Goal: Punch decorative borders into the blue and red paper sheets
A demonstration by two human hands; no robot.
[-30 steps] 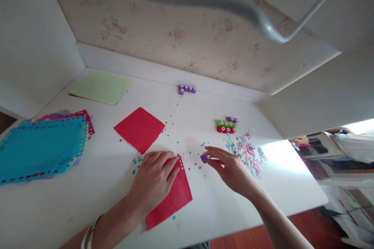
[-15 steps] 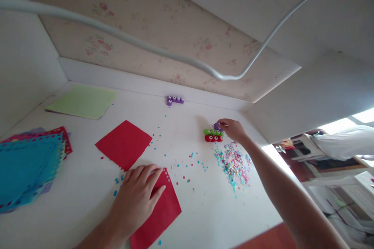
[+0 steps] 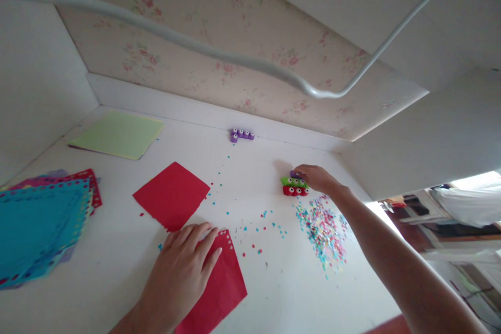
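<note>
My left hand [image 3: 183,266] lies flat with fingers stretched out on a red paper sheet [image 3: 219,292] whose upper edge has punched holes. My right hand [image 3: 315,177] is reached far across the white table [image 3: 274,282], its fingers curled over a small purple punch [image 3: 294,174] at the back of a cluster of green punches [image 3: 294,182] and red punches [image 3: 295,191]. The fingertips hide how the purple punch is held.
A second red sheet [image 3: 171,194] lies in the middle. A stack of punched blue and red sheets [image 3: 39,224] sits at the left, a pale green sheet [image 3: 117,134] behind it. More purple punches [image 3: 241,134] stand by the back wall. Paper confetti [image 3: 324,232] is heaped at the right.
My right hand carried the purple punch from near the red sheet across to the green and red punch cluster and now rests over it. My left hand stayed on the sheet.
</note>
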